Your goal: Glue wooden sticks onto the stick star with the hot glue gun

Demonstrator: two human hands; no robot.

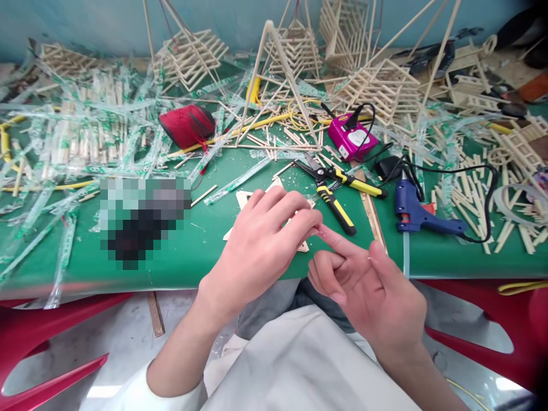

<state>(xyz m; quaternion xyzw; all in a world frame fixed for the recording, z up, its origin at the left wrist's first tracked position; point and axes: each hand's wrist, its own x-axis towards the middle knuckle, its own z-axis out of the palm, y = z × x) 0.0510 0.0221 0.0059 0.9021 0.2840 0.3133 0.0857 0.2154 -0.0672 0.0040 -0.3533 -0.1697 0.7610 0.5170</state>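
The small flat piece of pale wooden sticks [242,198] lies on the green tabletop [192,245] right beneath the left hand [261,245], and slightly beyond it as seen from the body; from the right hand [377,291] it lies to the left and farther off, so the left hand is clearly the nearer. The left hand is palm down with bent fingers, its forearm slanting up and to the right; the right hand is turned partly palm up, index finger stretched leftward to meet the left fingertips, thumb standing apart, the other fingers curled in. The two hands thus meet at the fingers, while their palms are well apart. No tool is seen in either, and whether the left fingertips grip anything, or only touch the right finger, I cannot tell. Just beyond the fingers lie the yellow-handled pliers [336,211], jaws toward the far left, handles splayed toward the near right; the blue glue gun [406,208] is farther right. As for what is hidden, the left hand covers the middle of the wooden piece, leaving pointed ends and edges showing around it; it looks roughly star-shaped, perhaps, but no long axis can be made out. On the left, a pixelated patch masks whatever lies there
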